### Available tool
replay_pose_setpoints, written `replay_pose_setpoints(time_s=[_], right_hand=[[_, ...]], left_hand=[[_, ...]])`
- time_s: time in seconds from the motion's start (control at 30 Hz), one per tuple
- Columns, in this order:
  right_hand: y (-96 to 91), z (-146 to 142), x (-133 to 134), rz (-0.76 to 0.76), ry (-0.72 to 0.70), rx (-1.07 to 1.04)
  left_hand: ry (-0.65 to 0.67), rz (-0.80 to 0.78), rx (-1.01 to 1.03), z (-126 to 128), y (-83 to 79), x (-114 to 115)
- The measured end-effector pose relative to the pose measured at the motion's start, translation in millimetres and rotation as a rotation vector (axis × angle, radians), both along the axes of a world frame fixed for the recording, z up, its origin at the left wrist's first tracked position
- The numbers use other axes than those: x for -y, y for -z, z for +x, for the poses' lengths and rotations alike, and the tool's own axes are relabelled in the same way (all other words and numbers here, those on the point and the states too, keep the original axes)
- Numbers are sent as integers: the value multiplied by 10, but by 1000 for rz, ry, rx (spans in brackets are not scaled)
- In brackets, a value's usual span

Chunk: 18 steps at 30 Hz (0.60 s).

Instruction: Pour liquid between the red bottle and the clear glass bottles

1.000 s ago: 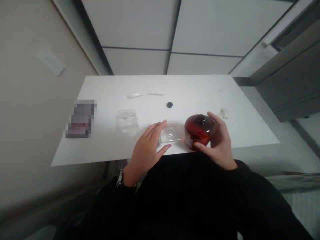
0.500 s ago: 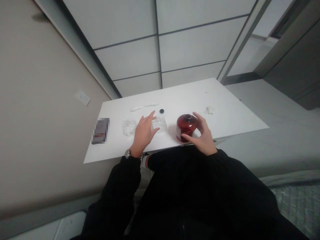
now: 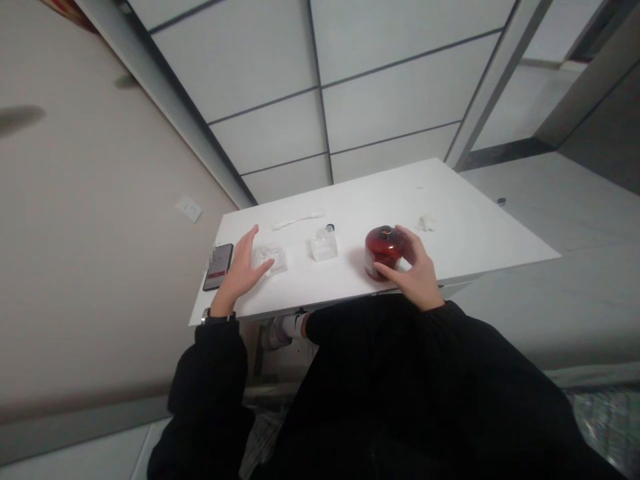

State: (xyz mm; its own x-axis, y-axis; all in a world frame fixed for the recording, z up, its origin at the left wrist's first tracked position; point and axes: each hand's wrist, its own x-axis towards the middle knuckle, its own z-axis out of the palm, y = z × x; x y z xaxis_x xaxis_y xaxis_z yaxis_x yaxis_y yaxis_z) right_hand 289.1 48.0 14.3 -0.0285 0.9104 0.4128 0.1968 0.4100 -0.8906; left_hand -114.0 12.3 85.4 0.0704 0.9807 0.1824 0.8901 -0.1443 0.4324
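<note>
My right hand (image 3: 416, 272) is wrapped around a round dark red glass bottle (image 3: 383, 248) that stands near the front edge of the white table (image 3: 465, 227). My left hand (image 3: 241, 273) has its fingers spread and reaches over a clear glass container (image 3: 273, 257) at the left, touching its near side. A second clear glass container (image 3: 323, 245) stands alone between the two hands. A small black cap (image 3: 329, 228) lies just behind it.
A dark phone (image 3: 219, 266) lies at the table's left edge, beside my left hand. A white plastic strip (image 3: 298, 219) lies at the back, and a crumpled white scrap (image 3: 426, 222) at the right. A beige wall runs along the left.
My left hand has left the middle clear container and moved left to the other clear one. The right hand stays on the red bottle. The camera has tilted and pulled back.
</note>
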Motion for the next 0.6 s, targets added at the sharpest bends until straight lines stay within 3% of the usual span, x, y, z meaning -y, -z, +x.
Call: replay_pose_setpoints(time_s=[0.07,0.17,0.6], right_hand=[[6,-22,-9,-7,-4,-10],[3,-77,-20,-7,-17,-21],[-31,-127,-21,-47,-46,10]], left_hand=[[16,-111,10,-172,56,70],[19,-167,18,-231,159,50],[103,-142,38,152,241,-365]])
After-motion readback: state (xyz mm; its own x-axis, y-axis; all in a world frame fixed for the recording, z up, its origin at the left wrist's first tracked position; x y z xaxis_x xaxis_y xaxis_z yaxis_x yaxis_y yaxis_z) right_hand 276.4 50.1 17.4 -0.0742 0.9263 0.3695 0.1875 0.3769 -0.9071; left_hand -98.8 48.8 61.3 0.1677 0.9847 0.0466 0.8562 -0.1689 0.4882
